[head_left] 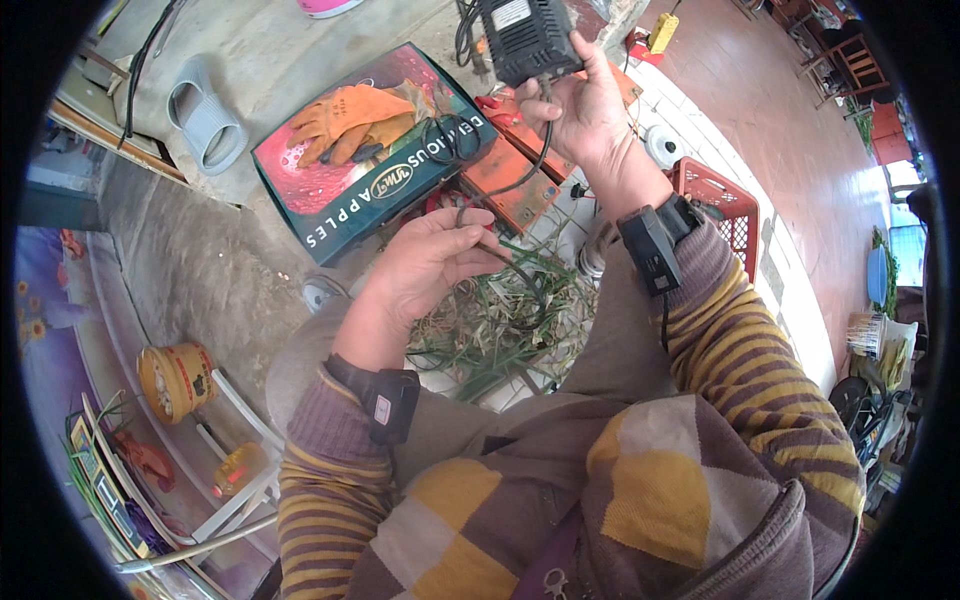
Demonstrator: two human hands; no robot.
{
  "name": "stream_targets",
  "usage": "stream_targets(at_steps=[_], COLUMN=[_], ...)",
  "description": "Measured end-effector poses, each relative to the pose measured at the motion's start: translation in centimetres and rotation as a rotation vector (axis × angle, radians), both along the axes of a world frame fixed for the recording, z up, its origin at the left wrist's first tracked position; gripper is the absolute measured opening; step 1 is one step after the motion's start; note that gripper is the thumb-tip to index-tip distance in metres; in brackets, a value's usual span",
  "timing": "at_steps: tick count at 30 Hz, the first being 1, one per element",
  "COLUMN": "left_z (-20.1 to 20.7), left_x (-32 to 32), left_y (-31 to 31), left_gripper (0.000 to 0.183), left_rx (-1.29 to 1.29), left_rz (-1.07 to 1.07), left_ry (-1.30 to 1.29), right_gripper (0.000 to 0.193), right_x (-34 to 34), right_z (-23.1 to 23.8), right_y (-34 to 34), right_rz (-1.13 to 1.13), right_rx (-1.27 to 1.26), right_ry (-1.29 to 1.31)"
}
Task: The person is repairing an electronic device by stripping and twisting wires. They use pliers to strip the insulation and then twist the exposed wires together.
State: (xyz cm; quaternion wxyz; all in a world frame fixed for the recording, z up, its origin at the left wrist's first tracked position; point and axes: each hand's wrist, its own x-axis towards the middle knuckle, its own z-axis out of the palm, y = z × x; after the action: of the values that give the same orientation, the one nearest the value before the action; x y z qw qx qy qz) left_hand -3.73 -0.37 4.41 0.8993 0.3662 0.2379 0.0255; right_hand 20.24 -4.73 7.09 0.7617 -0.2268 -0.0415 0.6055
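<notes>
While the right hand (585, 110) wraps around the boxy black power adapter (525, 38) up at 12 o'clock, the left hand (430, 262) pinches its floppy black cord (528, 165) near centre, so I'd grab the rigid, probably hefty body.

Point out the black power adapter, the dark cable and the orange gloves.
black power adapter (527, 38): head view, on its vented casing above the right hand (585, 115).
dark cable (530, 170): head view, on the stretch between the hands, above the left hand (430, 265).
orange gloves (350, 120): head view, on the palm of the upper glove.
</notes>
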Motion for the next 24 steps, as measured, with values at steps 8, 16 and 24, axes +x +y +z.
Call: stream_targets(at_steps=[8, 16, 24], left_z=[1.0, 2.0, 2.1], left_x=[0.1, -2.1, -4.5], left_y=[-0.6, 1.4, 4.8], left_gripper=[0.017, 0.024, 0.020], left_rx=[-0.225, -0.134, -0.193], left_rz=[0.027, -0.074, 0.124], left_ry=[-0.097, -0.296, -0.334], right_gripper=[0.040, 0.037, 0.048], right_x=[2.9, 5.5, 6.6], right_z=[0.0, -1.1, -1.5], right_y=[-0.6, -1.2, -1.8], right_rz=[-0.204, -0.372, -0.525], right_rx=[0.055, -0.097, -0.204], right_ry=[-0.091, -0.003, 0.073])
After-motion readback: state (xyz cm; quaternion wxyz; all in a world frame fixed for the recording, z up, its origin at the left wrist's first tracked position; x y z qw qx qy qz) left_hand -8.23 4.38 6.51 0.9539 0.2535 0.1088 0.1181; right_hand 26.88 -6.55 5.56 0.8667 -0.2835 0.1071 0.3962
